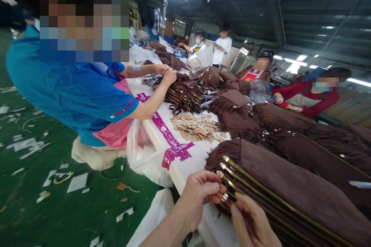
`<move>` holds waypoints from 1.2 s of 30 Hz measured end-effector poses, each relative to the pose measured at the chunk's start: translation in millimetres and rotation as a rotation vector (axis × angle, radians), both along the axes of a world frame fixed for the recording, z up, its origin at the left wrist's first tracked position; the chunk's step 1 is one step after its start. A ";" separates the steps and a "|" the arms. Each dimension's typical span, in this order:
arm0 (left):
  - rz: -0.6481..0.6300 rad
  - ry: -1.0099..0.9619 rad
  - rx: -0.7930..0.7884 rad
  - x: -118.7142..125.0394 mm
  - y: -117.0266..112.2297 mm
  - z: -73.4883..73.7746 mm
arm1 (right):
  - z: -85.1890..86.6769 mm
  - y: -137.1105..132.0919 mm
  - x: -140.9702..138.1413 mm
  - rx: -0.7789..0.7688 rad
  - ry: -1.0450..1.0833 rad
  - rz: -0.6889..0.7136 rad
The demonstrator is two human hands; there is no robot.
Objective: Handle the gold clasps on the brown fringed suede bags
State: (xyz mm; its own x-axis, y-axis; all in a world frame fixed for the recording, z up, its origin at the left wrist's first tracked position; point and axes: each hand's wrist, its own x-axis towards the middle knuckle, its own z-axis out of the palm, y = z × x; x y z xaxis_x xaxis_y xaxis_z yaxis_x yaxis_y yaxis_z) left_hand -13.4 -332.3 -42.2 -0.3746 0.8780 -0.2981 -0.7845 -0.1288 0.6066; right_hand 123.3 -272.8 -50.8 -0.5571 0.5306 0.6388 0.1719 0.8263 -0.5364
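A stack of brown suede fringed bags [295, 193] with gold zippers lies on the white table [189, 162] in front of me. My left hand [199, 197] is closed in a pinch at the zipper ends on the stack's near corner. My right hand [249, 220] comes from below with its fingers curled against the same corner, beside a small metal zipper pull [225, 197]. What exactly each hand grips is hard to make out.
A person in a blue shirt and red checked apron [84, 96] stands at the left, both hands on a pile of brown bags [182, 92]. A heap of paper tags [197, 127] lies mid-table. Other people sit across it. A plastic bag [145, 154] hangs off the edge.
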 end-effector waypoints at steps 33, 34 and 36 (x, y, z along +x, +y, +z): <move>0.399 -0.337 -0.112 27.2 17.4 10.5 | 18.7 12.7 -35.9 0.966 -0.237 -0.130; 0.398 -0.327 -0.109 26.7 17.0 11.2 | 18.9 14.0 -36.2 0.937 -0.217 -0.108; 0.389 -0.291 -0.112 25.6 16.0 11.4 | 19.6 16.6 -36.8 0.829 -0.186 -0.062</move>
State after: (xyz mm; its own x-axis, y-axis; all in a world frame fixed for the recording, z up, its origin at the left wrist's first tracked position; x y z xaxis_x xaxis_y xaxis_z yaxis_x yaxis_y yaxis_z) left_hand 12.2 -316.3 -30.7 -0.5551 0.6463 -0.5236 -0.8302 -0.3923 0.3960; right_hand 86.6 -256.1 -31.2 -0.6769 -0.0355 0.7352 0.2551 0.9256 0.2796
